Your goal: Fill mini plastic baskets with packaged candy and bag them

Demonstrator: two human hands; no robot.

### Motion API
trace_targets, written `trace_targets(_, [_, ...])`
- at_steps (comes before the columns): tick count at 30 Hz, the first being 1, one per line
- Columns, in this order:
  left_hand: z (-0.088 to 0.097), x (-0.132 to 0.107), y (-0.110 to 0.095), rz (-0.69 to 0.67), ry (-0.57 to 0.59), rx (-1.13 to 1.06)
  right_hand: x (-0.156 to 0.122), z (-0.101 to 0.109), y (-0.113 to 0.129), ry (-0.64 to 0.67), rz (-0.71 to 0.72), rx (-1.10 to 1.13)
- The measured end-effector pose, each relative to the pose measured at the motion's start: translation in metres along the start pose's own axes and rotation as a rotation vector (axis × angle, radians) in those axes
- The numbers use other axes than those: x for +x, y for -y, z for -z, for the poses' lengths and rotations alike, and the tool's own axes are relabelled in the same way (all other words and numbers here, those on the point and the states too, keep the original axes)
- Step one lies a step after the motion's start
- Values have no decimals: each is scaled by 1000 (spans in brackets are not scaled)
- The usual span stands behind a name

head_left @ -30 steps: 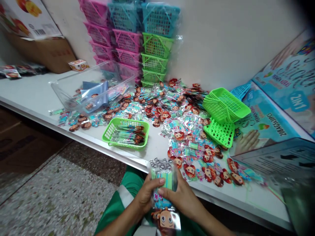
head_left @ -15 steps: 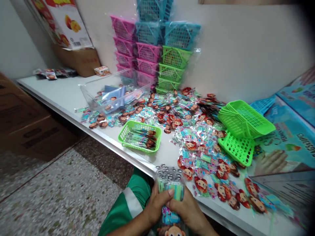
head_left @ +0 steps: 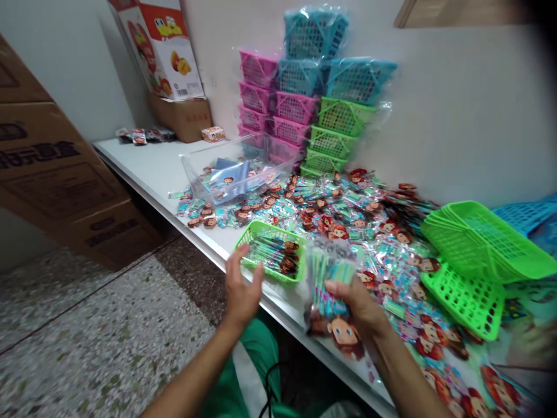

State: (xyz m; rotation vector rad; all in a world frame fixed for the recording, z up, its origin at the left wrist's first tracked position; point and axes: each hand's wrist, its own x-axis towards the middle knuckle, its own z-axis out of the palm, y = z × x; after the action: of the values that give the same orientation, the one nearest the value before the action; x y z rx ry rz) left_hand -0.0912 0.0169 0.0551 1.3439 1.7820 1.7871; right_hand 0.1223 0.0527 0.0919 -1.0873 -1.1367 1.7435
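Observation:
My right hand (head_left: 360, 305) is closed around a thick stack of flat plastic packets (head_left: 322, 273), with green and blue strips and a cartoon head at the lower end. It holds them over the table edge. My left hand (head_left: 243, 290) is empty, its fingers apart, at the near left side of a small green basket (head_left: 285, 277). Whether its fingertips touch the rim, I cannot tell. Inside the basket lie several similar packets (head_left: 272, 249) in a row.
Many loose packets (head_left: 343, 203) cover the table (head_left: 143, 161). Stacked green baskets (head_left: 483, 238) stand at right, and wrapped pink baskets (head_left: 296, 107) are piled against the wall. A clear plastic bin (head_left: 195, 180) sits behind. Cardboard boxes (head_left: 65, 168) stand at left.
My left hand has let go of the packet stack and moved left to the green basket. The right hand has lifted the stack up beside the basket. The view has shifted left.

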Motion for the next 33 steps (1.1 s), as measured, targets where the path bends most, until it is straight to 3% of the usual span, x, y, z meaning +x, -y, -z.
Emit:
trace_targets(2, [9,40,26,-33,-82,173,29,-10,30,66,136,-218])
trace_targets(4, [12,70,53,85,-11,190,55,-26,54,56,269,-487])
trace_targets(6, [9,84,74,149,80,155,75,-45,66,-5,374,-813])
trace_targets(10, [-2,79,91,179,211,47,97,-75,55,-28,560,-1456])
trace_targets(14, [-7,69,88,208,195,-25,103,-89,23,52,562,-1843])
trace_targets(22, [-5,65,83,240,191,-120,112,-98,-11,5,694,-2089])
trace_targets(27, [-6,63,76,257,185,-141,114,-101,-18,-4,608,-2116])
trace_targets(33, [0,59,72,271,229,-152,114,-101,-5,253,422,-2017])
